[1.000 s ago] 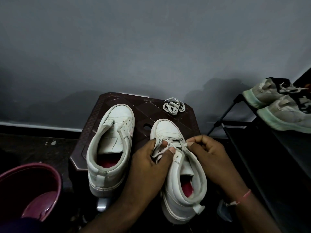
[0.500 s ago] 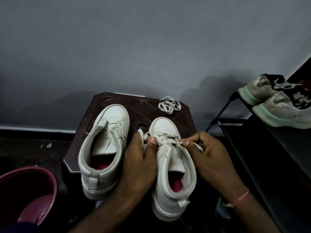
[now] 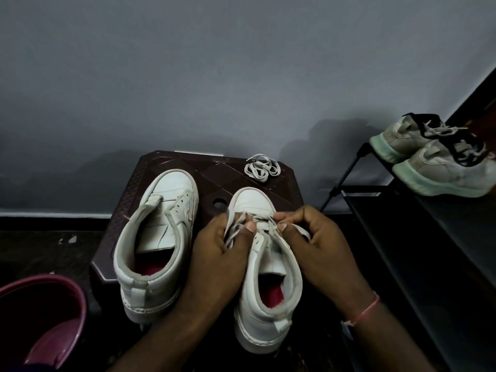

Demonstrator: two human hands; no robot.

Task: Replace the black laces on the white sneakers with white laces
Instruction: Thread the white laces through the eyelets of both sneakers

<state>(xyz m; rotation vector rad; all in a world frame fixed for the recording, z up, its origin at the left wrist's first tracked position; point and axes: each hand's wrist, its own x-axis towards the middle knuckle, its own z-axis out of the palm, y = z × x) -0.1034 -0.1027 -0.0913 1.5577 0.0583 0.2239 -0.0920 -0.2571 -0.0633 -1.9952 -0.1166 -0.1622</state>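
Note:
Two white high-top sneakers stand on a dark brown stool (image 3: 204, 170), toes pointing away from me. The left sneaker (image 3: 158, 237) has no lace in it. The right sneaker (image 3: 268, 285) carries a white lace (image 3: 264, 218) across its lower eyelets. My left hand (image 3: 220, 253) pinches the lace's left end beside the tongue. My right hand (image 3: 314, 242) pinches the right end at the eyelet row. A second white lace (image 3: 261, 167) lies coiled at the stool's far right corner. No black lace shows on these sneakers.
A maroon bucket (image 3: 40, 315) sits on the floor at the lower left. A black shoe rack (image 3: 429, 237) at the right holds a pair of grey sneakers (image 3: 440, 162) with pale green soles. A grey wall rises behind the stool.
Both hands slid forward along the right sneaker toward its toe, still pinching the lace ends. The view has shifted slightly, so the stool and the shoes sit lower in the frame.

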